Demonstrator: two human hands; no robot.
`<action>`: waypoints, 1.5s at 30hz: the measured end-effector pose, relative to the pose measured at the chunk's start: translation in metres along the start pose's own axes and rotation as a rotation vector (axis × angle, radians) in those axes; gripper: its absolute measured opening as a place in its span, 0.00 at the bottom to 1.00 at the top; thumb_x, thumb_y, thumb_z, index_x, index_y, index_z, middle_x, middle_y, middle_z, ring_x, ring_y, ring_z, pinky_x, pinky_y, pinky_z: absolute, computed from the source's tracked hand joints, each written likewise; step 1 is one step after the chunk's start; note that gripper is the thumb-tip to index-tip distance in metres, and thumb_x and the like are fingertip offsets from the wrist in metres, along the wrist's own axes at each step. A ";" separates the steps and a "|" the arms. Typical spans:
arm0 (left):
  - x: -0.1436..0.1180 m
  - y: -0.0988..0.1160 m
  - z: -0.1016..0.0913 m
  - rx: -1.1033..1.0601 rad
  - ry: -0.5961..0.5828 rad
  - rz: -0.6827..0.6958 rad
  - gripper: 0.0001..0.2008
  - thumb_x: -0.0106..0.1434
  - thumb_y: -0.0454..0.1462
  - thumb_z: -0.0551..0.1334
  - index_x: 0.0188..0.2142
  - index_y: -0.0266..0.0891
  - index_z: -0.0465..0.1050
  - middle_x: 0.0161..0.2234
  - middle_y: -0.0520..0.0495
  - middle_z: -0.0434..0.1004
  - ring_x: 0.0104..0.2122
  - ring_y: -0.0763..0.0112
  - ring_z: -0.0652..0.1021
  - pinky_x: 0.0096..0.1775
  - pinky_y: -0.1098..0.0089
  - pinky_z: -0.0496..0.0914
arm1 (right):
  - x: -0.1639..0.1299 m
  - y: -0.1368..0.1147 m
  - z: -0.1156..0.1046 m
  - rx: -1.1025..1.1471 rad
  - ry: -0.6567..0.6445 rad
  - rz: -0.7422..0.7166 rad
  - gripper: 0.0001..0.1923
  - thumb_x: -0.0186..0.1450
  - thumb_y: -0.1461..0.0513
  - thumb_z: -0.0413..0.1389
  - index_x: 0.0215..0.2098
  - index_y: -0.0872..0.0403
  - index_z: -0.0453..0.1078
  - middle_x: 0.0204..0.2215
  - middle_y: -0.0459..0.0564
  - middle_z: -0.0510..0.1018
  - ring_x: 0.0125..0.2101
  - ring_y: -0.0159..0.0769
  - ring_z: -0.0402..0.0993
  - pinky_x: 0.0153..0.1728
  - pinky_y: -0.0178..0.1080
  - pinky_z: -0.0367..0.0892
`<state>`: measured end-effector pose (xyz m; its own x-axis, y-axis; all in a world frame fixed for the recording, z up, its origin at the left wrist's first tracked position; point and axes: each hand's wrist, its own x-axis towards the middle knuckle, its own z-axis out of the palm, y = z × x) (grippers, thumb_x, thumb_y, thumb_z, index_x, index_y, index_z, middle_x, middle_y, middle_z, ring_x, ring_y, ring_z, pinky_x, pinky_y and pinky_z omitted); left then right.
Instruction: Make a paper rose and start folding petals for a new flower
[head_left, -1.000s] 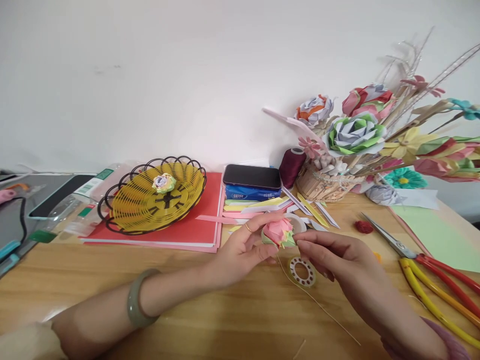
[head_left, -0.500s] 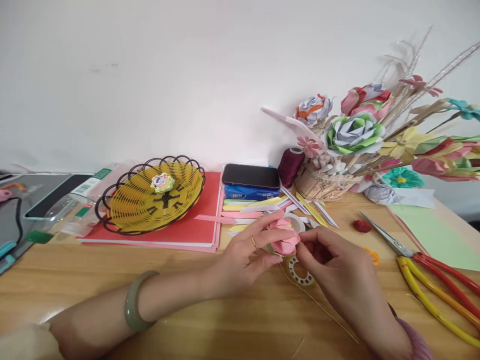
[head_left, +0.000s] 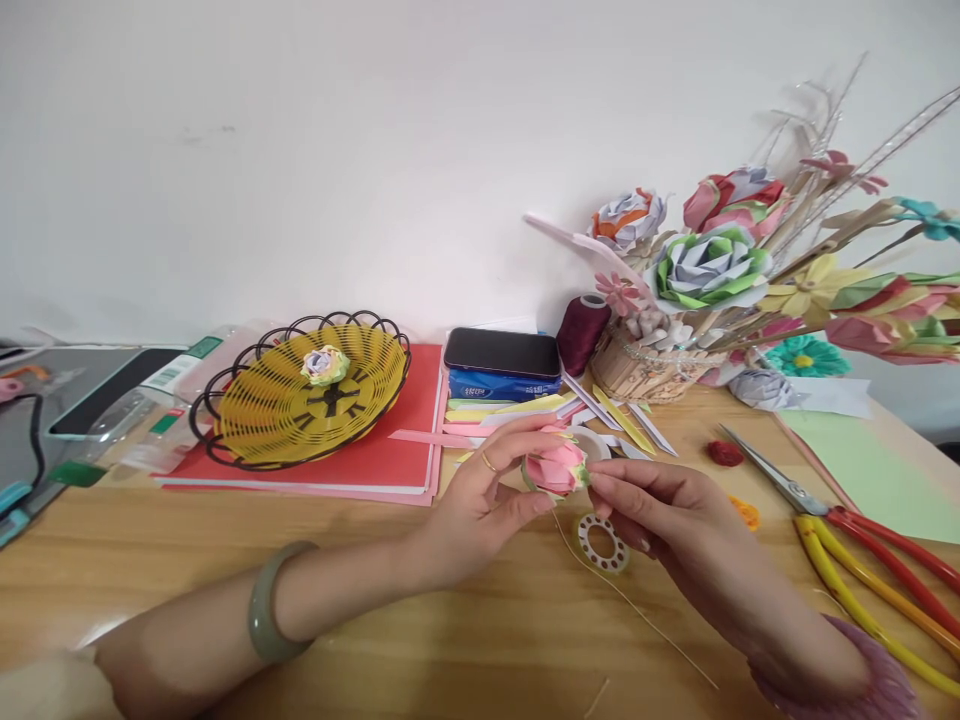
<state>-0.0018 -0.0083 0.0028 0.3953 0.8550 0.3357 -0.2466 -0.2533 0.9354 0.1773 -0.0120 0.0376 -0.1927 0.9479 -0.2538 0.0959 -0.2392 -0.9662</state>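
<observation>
A small pink paper flower (head_left: 556,468) with green leaves at its base is held just above the wooden table (head_left: 375,620), in front of the person and a little right of centre. The left hand (head_left: 480,500) has it pinched between thumb and fingers, closed on the bloom from the left side; there is a ring on one finger and a pale green bangle (head_left: 262,605) on the wrist. The right hand (head_left: 667,515) comes in from the other side, its fingertips drawn together against the flower's green edge. A thin stem (head_left: 630,600) runs from under the flower down and to the right across the table.

Just below the flower, lying flat on the table, is a small white tape ring (head_left: 602,543). To the right are scissors (head_left: 840,530) with red and yellow handles, and a green paper sheet (head_left: 862,460) beyond them. Behind the hands lie loose paper strips (head_left: 517,408), a blue tissue pack (head_left: 504,385) with a dark phone (head_left: 502,352) on top, and a dark red thread spool (head_left: 583,332). A woven pot (head_left: 645,372) holds a big bunch of paper flowers (head_left: 712,265). To the left, a yellow wire basket (head_left: 300,392) sits on a red folder (head_left: 390,455), with one small pale paper rose (head_left: 324,365) inside it.
</observation>
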 end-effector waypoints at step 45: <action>-0.006 0.003 0.003 0.238 0.060 0.075 0.20 0.57 0.30 0.61 0.46 0.52 0.64 0.53 0.50 0.57 0.48 0.70 0.69 0.39 0.74 0.73 | -0.007 0.002 0.011 -0.473 0.278 -0.478 0.07 0.59 0.59 0.54 0.29 0.53 0.72 0.23 0.46 0.73 0.22 0.30 0.67 0.22 0.32 0.63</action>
<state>-0.0024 -0.0152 0.0040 0.3291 0.8531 0.4050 -0.0549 -0.4108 0.9101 0.1683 -0.0211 0.0366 -0.0700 0.9596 0.2724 0.4873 0.2712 -0.8301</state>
